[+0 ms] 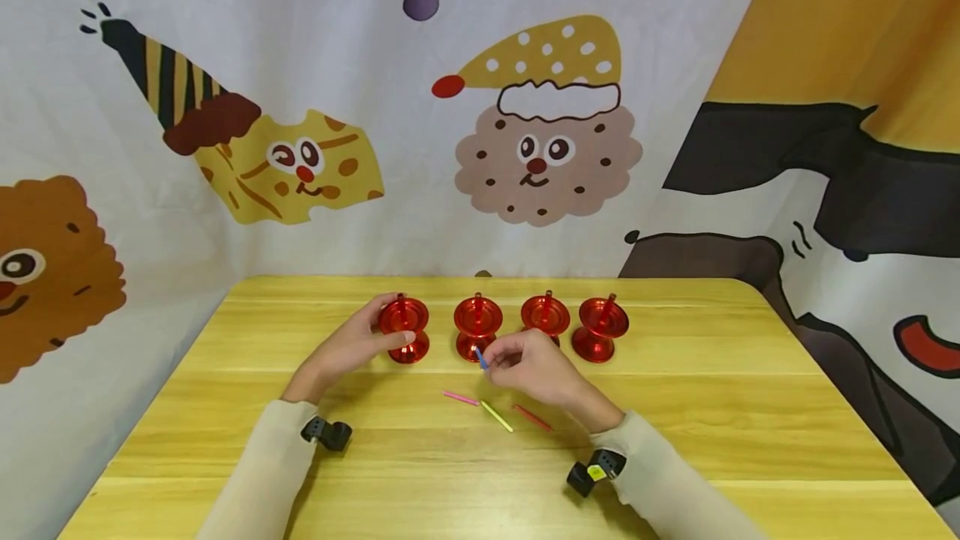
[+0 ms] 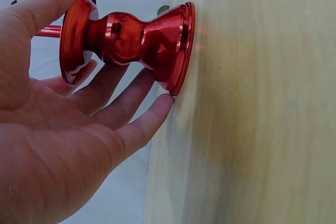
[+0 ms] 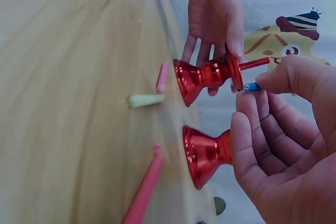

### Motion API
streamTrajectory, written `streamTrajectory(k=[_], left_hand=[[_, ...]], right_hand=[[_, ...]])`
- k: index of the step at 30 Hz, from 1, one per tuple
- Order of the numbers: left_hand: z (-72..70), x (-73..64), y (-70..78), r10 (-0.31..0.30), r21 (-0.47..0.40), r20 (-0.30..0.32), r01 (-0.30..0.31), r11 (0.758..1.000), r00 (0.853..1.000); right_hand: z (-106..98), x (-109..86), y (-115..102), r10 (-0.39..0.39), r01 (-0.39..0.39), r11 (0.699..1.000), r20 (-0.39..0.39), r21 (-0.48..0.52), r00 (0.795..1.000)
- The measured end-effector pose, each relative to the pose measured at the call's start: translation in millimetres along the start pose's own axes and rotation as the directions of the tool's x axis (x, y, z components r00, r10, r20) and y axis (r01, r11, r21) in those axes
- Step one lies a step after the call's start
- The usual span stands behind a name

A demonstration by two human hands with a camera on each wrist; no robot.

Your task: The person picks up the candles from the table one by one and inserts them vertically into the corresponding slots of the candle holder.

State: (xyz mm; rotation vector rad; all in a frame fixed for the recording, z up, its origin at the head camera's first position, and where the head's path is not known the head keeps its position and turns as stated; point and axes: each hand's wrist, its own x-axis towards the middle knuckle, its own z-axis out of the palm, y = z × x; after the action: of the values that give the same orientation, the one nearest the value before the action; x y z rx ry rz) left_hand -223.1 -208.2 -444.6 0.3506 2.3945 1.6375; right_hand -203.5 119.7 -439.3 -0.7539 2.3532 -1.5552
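Note:
My left hand (image 1: 354, 346) holds the leftmost red metallic candle holder (image 2: 123, 38), its thumb at the dish rim and its fingers curved round the far side. This holder stands upright on the table, with a thin red stem rising from its dish. Between thumb and fingertips, my right hand (image 1: 536, 367) pinches a slim blue candle (image 1: 482, 358). In the head view the blue candle overlaps the base of the second holder (image 1: 477, 317). From the right wrist, the candle's end shows beside the leftmost holder's dish; the rest is hidden by the fingers.
Two more red holders, the third (image 1: 546, 313) and the rightmost (image 1: 600, 323), continue the row along the table's back. On the wooden table (image 1: 420, 473), nearer me, lie a pink candle (image 1: 461, 397), a yellow candle (image 1: 497, 417) and a red candle (image 1: 532, 417). A printed cloth hangs behind.

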Motion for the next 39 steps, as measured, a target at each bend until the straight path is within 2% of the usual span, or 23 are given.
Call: streamTrajectory(k=[11, 18, 25, 39], left_hand=[[-0.7, -1.5, 0.2, 0.011, -0.008, 0.01, -0.011, 1.0, 1.0], [-1.2, -1.3, -0.4, 0.011, -0.016, 0.011, -0.011, 1.0, 1.0], [-0.9, -0.1, -1.1, 0.016, -0.018, 0.011, -0.015, 1.0, 1.0], [-2.9, 1.4, -5.2, 0.019, -0.01, 0.009, -0.019, 1.0, 1.0]], right_hand=[[9.6, 15.1, -24.4, -0.044, 0.046, 0.998, -0.055, 0.039, 0.998], [18.7, 29.7, -39.6, -0.069, 0.076, 0.996, -0.118, 0.053, 0.991], [24.7, 44.5, -48.4, -0.095, 0.105, 0.992, -0.13, 0.075, 0.987], [28.7, 72.2, -63.0, -0.142, 0.149, 0.989, -0.18, 0.023, 0.973]])
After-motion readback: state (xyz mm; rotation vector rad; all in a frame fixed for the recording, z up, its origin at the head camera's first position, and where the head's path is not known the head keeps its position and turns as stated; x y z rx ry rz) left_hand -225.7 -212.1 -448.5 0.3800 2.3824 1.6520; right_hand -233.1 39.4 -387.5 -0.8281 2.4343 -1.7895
